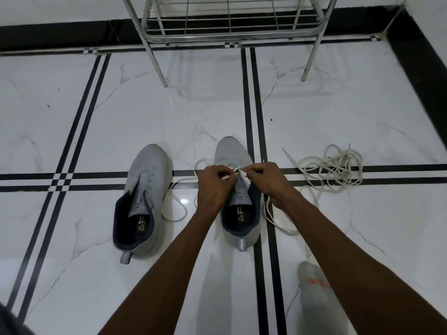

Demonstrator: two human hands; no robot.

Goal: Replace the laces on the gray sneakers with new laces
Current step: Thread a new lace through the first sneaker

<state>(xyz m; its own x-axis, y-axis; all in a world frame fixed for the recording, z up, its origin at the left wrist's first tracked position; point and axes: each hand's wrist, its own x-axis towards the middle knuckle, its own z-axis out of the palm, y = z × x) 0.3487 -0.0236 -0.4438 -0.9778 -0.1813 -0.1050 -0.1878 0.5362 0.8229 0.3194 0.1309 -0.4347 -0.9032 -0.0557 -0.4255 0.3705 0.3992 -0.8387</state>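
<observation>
Two gray sneakers stood side by side on the white marble floor point(121, 112), toes pointing away. The left hand point(214, 187) and the right hand point(266, 182) met over the eyelets of the right sneaker point(232, 151), each with its fingers curled and pinching the white lace point(235, 171) threaded there; the lace's loose ends trailed onto the floor on both sides of that shoe. The left sneaker point(145, 180) sat untouched and without a lace. A tangled pile of laces point(333, 168) lay well apart to the right. A metal rack point(229, 25) stood beyond the shoes, and a gray-socked foot point(312, 286) rested near the right forearm.
</observation>
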